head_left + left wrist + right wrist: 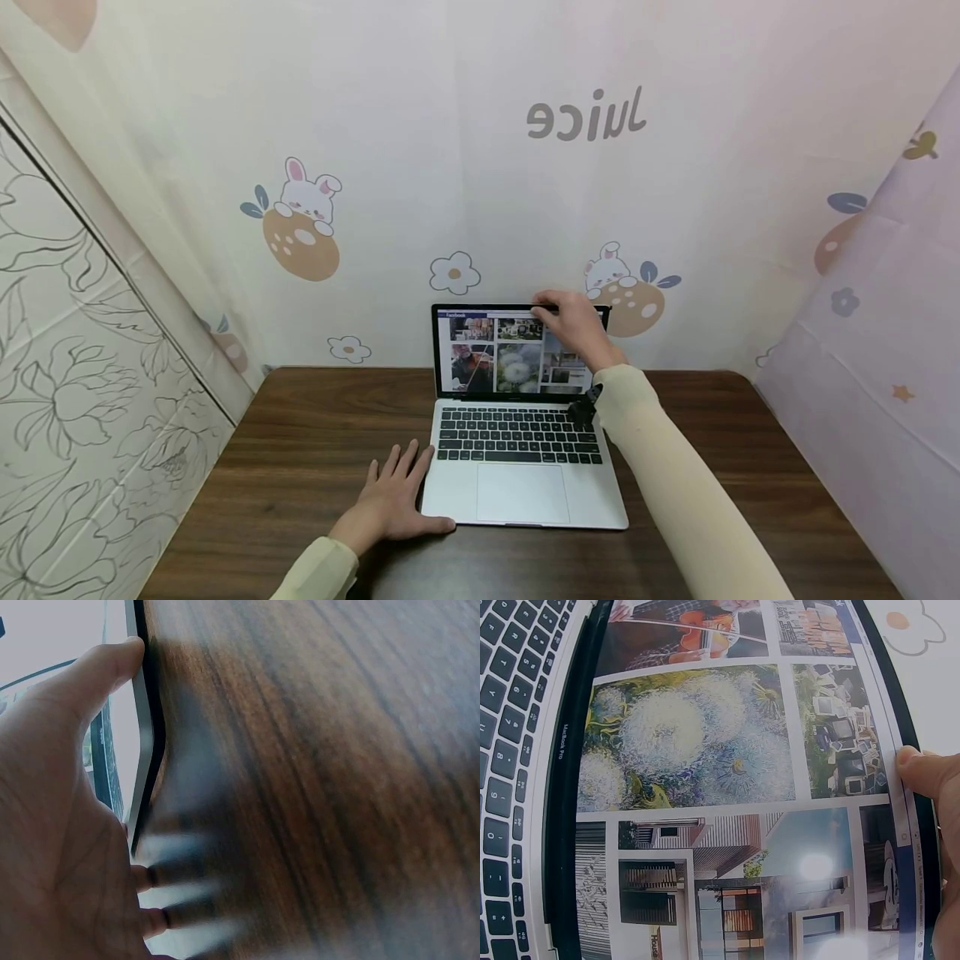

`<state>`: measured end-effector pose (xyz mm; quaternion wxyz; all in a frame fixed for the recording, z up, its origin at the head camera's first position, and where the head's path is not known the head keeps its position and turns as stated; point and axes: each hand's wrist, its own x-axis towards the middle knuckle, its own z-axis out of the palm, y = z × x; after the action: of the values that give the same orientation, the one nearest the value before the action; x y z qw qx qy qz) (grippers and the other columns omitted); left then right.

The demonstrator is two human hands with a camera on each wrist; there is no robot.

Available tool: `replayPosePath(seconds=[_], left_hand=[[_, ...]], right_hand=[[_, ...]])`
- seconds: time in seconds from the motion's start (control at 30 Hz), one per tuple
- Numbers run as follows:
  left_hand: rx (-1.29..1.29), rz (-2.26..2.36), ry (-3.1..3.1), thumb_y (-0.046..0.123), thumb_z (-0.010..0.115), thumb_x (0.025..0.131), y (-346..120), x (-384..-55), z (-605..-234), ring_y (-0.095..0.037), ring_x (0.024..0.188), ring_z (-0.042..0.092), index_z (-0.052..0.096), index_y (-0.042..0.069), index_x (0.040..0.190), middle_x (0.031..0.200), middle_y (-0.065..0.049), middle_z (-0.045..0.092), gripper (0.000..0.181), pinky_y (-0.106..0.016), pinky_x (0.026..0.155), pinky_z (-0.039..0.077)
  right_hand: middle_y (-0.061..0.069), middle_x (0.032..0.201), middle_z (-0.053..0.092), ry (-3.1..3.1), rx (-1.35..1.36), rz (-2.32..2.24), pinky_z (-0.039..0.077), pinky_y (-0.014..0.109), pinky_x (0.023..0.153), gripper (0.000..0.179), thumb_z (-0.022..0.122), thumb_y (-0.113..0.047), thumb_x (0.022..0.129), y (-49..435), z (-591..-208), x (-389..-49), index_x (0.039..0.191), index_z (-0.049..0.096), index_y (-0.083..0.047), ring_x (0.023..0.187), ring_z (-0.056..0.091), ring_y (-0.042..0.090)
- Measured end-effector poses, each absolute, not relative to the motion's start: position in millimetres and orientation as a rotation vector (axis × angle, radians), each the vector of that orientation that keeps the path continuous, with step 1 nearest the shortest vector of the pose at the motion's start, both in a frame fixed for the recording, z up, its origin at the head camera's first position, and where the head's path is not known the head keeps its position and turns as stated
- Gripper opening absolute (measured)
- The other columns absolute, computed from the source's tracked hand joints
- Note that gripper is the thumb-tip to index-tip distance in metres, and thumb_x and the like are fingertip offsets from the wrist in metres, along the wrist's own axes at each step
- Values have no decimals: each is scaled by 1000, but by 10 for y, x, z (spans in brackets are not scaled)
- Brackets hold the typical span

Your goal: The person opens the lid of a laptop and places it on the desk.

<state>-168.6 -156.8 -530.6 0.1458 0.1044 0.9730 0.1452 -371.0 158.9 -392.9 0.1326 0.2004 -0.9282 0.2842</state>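
Observation:
A silver laptop (453,496) stands unfolded on a dark wooden table, its lit screen (517,367) showing a page of photos. My right hand (573,325) pinches the top edge of that screen, right of the middle; in the right wrist view its thumb (911,765) lies on the screen's front border. Beside the laptop's front left corner, my left hand (393,504) rests with spread, straight fingers. The left thumb (112,664) touches the front edge of the base, while the other fingers lie along its left side. The keyboard (517,433) is partly overlapped by the right wrist's dark strap.
The wooden table (300,467) extends on both sides of the laptop. A pale curtain (412,167) printed with rabbits and flowers hangs behind it. At the left is a white panel (90,400) with line-drawn flowers, and another curtain (870,400) hangs at the right.

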Motion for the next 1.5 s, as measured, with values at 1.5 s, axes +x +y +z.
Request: replayPosePath(seconds=[1.5], left_hand=[[310, 438, 2801, 89, 65, 70, -1546, -1634, -5306, -45, 156, 21, 27, 19, 165, 170, -16, 24, 123, -74, 118, 18]], right_hand=[[12, 120, 76, -2680, 593, 794, 59, 48, 85, 25, 67, -25, 102, 1605, -4002, -3849, 122, 74, -11, 99, 74, 27]])
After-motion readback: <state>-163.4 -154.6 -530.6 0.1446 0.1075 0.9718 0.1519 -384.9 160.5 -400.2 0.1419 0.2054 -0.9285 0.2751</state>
